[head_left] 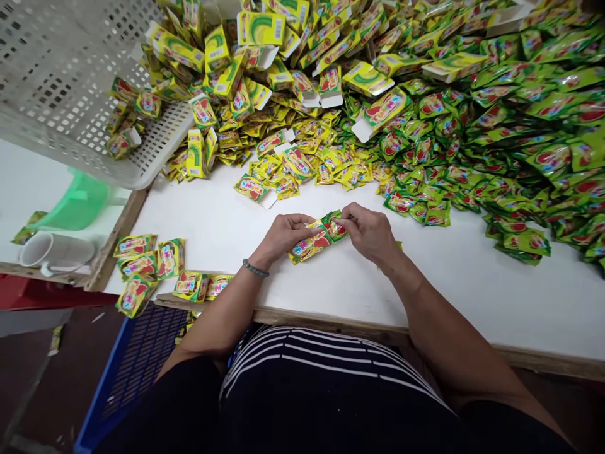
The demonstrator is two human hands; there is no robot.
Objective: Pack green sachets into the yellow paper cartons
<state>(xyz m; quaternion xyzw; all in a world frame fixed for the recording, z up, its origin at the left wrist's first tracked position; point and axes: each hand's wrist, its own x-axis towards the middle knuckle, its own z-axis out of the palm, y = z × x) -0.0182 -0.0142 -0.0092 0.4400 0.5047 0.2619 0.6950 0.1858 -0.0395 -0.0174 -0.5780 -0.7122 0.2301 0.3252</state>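
Observation:
Over the white table's front part, my left hand [282,237] is closed on a small yellow-and-green printed carton [306,250], thumb on its upper face. At the carton's right end my right hand [371,232] pinches a shiny green candy packet [334,227] with watermelon pictures. The packet lies against the carton's end; how far it is inside I cannot tell. Part of another packet [399,245] shows behind my right wrist. Beyond my hands are loose yellow packets [338,157], and an open carton [253,188] lies among them with its white flap out.
Yellow cartons [259,28] are heaped at the back, green packets [491,135] at the right. A tilted white perforated basket [61,82] stands back left. Several filled-looking cartons [139,265] lie left, near a white mug [59,249] and a green plastic scoop-like piece [75,202]. Below is a blue crate [125,372].

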